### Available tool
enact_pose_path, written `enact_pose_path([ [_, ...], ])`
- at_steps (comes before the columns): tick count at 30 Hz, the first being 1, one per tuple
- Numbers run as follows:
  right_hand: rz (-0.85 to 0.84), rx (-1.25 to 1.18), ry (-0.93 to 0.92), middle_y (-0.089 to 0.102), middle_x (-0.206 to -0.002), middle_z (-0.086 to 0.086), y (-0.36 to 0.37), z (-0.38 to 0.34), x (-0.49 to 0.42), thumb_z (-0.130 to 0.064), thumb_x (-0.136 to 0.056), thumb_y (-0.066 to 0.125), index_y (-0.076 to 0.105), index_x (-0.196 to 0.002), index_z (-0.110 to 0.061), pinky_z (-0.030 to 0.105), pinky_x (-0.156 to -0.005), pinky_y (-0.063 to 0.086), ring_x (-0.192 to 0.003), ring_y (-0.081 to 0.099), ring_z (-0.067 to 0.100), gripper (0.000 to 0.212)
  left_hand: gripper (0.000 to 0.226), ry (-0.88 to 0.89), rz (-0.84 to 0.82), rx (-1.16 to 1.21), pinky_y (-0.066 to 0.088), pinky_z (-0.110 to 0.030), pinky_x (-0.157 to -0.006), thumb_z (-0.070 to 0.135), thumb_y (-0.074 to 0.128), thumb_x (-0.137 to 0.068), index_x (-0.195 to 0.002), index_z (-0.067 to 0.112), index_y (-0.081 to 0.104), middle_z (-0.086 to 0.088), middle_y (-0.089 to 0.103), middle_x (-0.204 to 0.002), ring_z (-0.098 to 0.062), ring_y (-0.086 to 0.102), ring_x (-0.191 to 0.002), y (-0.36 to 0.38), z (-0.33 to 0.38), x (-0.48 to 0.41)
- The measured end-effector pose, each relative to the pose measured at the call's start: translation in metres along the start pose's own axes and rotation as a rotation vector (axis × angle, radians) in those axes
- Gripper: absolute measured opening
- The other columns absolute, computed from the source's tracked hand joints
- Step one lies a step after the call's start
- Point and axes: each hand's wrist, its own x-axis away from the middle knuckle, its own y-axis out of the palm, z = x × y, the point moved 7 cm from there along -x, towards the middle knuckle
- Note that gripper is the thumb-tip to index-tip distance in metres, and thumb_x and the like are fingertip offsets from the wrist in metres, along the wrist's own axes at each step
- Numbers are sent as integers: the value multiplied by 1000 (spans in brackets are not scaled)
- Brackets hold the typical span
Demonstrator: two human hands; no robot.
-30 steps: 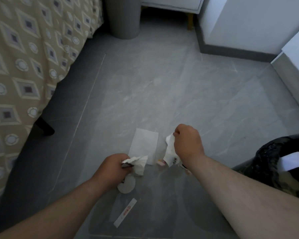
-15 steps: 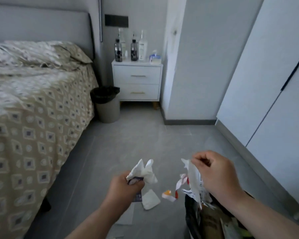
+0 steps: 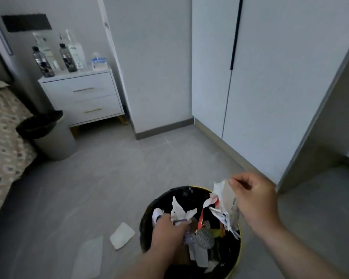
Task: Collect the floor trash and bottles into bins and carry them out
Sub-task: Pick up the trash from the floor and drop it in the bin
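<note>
A round bin with a black liner [image 3: 181, 193] stands on the floor in front of me, holding several scraps and wrappers. My left hand [image 3: 167, 230] is inside the bin's opening, closed on a crumpled white tissue [image 3: 181, 213]. My right hand [image 3: 254, 200] hovers over the bin's right rim, pinching a bunch of paper wrappers [image 3: 224, 206] that hang down into the bin. Two flat white papers lie on the floor left of the bin, one small [image 3: 122, 235] and one longer [image 3: 89, 256].
A second lined bin [image 3: 48, 135] stands by the bed [image 3: 2, 141] at the left. Several bottles [image 3: 42, 61] stand on a white nightstand [image 3: 83, 97]. Wardrobe doors [image 3: 270, 87] run along the right, with grey floor between.
Both hands rose from the floor with the trash and swung right over the bin. The left hand has dipped into the bin with its tissue.
</note>
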Motion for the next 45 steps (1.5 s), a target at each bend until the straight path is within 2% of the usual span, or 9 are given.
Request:
enact_pose_path([
  [6,-10,-32,57,67,-73,-8,8,18,0,-8,-81,70,66,-72,-23,4,-60,43,-66,61,1,18,47,-64,-169,-22,55,-36,-79,32,68,-71,-113,13,58,-5,66,-102,-20,64,-92,15,-18,-6],
  [10,-51,-49,27,67,-73,-10,19,9,13,-8,-81,70,66,-74,-23,4,-63,44,-69,60,-5,17,56,306,64,-441,41,-24,-93,36,60,-83,-136,23,44,3,54,-133,-15,50,-119,-30,7,12],
  [15,-195,124,-207,65,-77,-11,55,-4,51,-6,-82,70,70,-82,-13,5,-69,43,-81,60,-2,7,114,390,-7,-851,-8,-27,-113,78,18,-63,-150,11,-12,-1,-20,-157,-10,-26,-138,-39,-20,32],
  [20,-432,244,-197,59,-93,-18,96,20,77,-19,-86,67,68,-103,-18,7,-81,38,-94,56,-7,18,116,373,-56,-807,-10,-26,-112,78,39,-72,-148,12,-19,2,-36,-146,-8,-30,-135,-36,-38,31],
  [26,-946,720,122,-2,-162,2,131,101,93,-62,-80,58,5,-153,-26,41,-121,9,-149,-5,24,97,114,419,-45,-786,-13,-24,-111,79,39,-67,-135,20,-32,4,-38,-147,-8,-34,-136,-37,-40,32],
  [33,-1141,1019,336,-19,-160,9,149,149,122,-66,-85,44,-9,-152,-28,49,-119,8,-147,-12,32,94,112,403,-62,-845,-10,-34,-119,81,29,-63,-133,22,-35,6,-41,-143,-11,-36,-136,-34,-43,28],
  [37,-1013,914,293,5,-160,9,146,136,111,-68,-73,52,2,-152,-26,46,-117,20,-147,7,33,102,111,425,-53,-857,-11,-36,-119,82,30,-66,-133,23,-34,5,-40,-144,-12,-34,-138,-35,-42,26],
  [41,-748,720,39,41,-143,0,130,77,100,-59,-83,49,33,-143,-24,36,-109,33,-133,37,21,71,109,466,-31,-847,-8,-36,-120,81,30,-67,-143,24,-24,9,-30,-150,-11,-26,-142,-57,-44,34],
  [45,-683,521,3,34,-149,-6,123,25,105,-47,-92,47,35,-144,-23,32,-114,27,-139,28,12,59,100,413,20,-860,11,-25,-110,80,41,-65,-139,13,44,-4,43,-147,-17,40,-135,-112,-74,54],
])
